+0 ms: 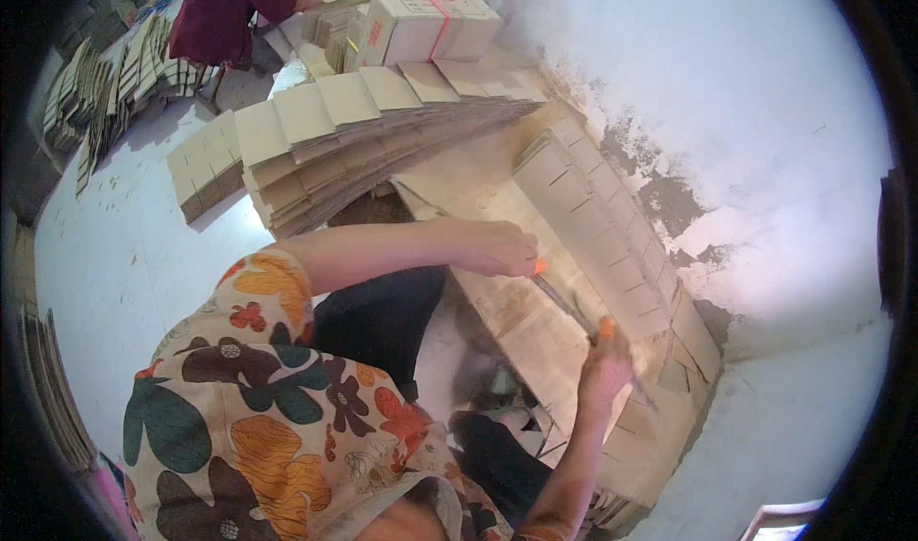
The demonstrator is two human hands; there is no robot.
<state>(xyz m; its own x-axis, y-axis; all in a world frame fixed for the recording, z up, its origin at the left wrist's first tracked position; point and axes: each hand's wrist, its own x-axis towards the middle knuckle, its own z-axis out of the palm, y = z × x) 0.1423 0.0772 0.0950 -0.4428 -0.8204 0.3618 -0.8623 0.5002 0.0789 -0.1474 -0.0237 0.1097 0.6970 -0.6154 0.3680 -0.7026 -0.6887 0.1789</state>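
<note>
My left hand [502, 249] is closed over the wooden work board, with an orange cover on a fingertip. It grips the near-left end of a thin cardboard strip [564, 298], which I see almost edge-on. My right hand [606, 367], also with an orange fingertip cover, is closed around the strip farther right; the strip's end past it is smeared by motion. Beneath both hands lies the pale wooden board [516, 326]. Along its right side runs a row of slotted cardboard pieces [598, 226], close to my right hand.
Fanned stacks of cardboard sheets [349, 101] lie beyond my left arm. Behind them stands a carton [430, 27] tied with red string. A stained white wall [755, 159] borders the right side. Another person in a dark red garment [225, 15] works at the far left, near more cardboard [120, 77].
</note>
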